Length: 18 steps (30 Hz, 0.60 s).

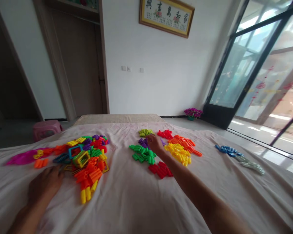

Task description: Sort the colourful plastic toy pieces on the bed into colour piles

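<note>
My left hand (46,182) rests on the cloth at the left edge of a mixed heap of plastic building pieces, knuckles up and fingers loosely apart. In that heap lie orange tubes (89,172), a yellow square frame (81,159) and a blue square frame (75,151). My right hand (155,143) reaches over the purple pieces (143,142), its fingers drawn together and pointing down; what they hold is hidden. Around it are piles of green pieces (143,154), yellow pieces (178,152), yellow-green pieces (146,132) and red pieces (160,169).
Orange pieces (184,142) and more red pieces (165,134) lie beyond the yellow pile. Blue pieces (228,150) and pale pieces (251,164) sit far right on the cloth (127,201). A magenta piece (21,157) lies far left, near a pink stool (47,129).
</note>
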Tool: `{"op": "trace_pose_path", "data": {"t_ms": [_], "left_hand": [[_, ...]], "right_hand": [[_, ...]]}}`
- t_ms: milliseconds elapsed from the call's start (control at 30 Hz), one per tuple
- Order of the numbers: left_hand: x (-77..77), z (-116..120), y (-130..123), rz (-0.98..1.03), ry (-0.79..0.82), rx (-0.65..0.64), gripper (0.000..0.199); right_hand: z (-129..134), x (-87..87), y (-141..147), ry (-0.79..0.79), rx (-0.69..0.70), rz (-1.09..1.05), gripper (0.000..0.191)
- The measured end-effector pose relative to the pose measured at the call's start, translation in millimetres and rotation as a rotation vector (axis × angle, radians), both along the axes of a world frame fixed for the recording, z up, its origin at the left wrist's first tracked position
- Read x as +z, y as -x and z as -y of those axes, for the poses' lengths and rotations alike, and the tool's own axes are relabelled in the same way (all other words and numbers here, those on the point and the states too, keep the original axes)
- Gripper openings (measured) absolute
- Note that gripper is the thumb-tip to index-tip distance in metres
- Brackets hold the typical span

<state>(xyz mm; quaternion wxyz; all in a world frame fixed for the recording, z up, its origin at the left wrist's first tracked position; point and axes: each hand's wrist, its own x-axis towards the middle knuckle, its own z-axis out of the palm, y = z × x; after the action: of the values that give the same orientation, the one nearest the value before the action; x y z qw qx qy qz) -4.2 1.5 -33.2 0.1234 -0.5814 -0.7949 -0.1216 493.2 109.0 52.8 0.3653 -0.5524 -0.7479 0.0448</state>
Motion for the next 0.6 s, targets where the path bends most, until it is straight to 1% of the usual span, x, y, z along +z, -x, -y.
{"op": "trace_pose_path", "data": {"t_ms": [67, 133, 200, 267, 333, 433, 500, 600], "left_hand": [[3.2, 2.9, -1.1, -0.016, 0.022, 0.001, 0.049], [6.8, 4.5, -3.9, -0.022, 0.029, 0.002, 0.05], [9.1, 5.3, -6.3, -0.026, 0.022, 0.003, 0.05], [9.6, 5.4, -7.4, -0.028, 0.017, 0.005, 0.049], [8.6, 5.1, -7.2, -0.021, 0.016, 0.015, 0.049], [7.2, 4.4, -6.8, -0.01, 0.013, 0.026, 0.05], [7.6, 4.5, -7.7, -0.005, 0.013, 0.03, 0.05], [10.1, 5.8, -10.5, -0.006, 0.017, 0.035, 0.05]], "right_hand": [[16.5, -9.7, 49.4, 0.023, 0.227, 0.018, 0.032], [36.0, -20.8, 90.4, 0.065, 0.397, 0.035, 0.032], [53.7, -32.0, 122.8, 0.104, 0.476, 0.048, 0.035], [66.3, -41.2, 147.8, 0.11, 0.508, 0.047, 0.038], [73.0, -47.2, 166.6, 0.063, 0.529, 0.027, 0.039], [75.0, -52.6, 184.5, -0.031, 0.576, 0.035, 0.043], [73.9, -55.9, 190.1, -0.053, 0.616, 0.072, 0.044], [73.5, -60.2, 190.8, -0.044, 0.631, 0.069, 0.038]]}}
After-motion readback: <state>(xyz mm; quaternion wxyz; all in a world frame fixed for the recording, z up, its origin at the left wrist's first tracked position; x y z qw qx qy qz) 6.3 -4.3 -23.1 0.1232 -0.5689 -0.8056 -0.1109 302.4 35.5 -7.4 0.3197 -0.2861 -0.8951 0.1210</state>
